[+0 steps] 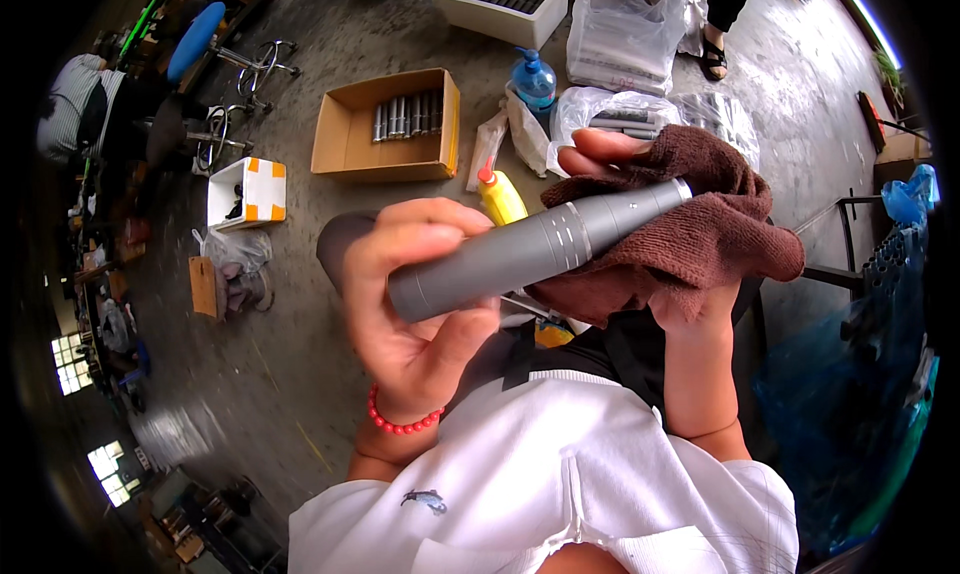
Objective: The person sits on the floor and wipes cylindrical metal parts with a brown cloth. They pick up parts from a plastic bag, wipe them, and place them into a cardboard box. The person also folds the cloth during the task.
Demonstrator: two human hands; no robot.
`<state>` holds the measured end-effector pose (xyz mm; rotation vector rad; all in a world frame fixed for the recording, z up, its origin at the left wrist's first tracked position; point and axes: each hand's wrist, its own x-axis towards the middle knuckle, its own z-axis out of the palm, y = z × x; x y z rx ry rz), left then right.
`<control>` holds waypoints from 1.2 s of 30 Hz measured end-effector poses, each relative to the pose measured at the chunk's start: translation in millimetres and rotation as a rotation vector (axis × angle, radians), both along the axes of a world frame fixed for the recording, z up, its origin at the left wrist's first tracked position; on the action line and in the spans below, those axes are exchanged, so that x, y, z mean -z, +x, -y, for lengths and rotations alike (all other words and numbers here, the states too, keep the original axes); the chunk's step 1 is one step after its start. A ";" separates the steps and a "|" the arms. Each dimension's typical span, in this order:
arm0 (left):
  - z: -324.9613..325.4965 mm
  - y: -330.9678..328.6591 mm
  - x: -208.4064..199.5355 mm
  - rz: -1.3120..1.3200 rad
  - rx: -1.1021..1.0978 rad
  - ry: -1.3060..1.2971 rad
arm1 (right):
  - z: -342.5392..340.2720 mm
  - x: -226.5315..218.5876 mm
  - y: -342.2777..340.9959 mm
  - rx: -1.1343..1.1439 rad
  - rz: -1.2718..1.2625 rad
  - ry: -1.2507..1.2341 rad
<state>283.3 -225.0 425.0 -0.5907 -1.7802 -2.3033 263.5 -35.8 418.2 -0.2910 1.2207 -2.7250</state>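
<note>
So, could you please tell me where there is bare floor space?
The grey concrete floor is bare left of the red bead bracelet and between the blue-topped stool and white rectangular tub. It is crowded around the blue translucent bottle and clear plastic bags.

The left hand [374, 296] was curled into a rounded grip, its fingers [420, 242] bent across the upper side and its thumb [458, 336] set below; the left forearm [372, 462] was short in view; the right forearm [702, 379] rose almost straight, bent at the elbow; of the right hand [688, 307] only the heel and some fingertips [605, 147] were visible, its middle part being hidden; both hands were raised before the chest.
</note>
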 end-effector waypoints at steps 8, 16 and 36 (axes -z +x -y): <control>-13.4 -0.2 6.0 -0.587 -0.118 -0.329 | -10.4 19.3 15.8 0.007 0.114 -0.019; -15.7 -5.3 4.7 -0.158 0.027 -0.202 | -9.5 26.6 21.7 0.151 -0.049 0.099; -29.7 -16.7 31.2 -0.161 0.077 -0.120 | 2.9 37.1 35.4 0.301 -0.045 0.069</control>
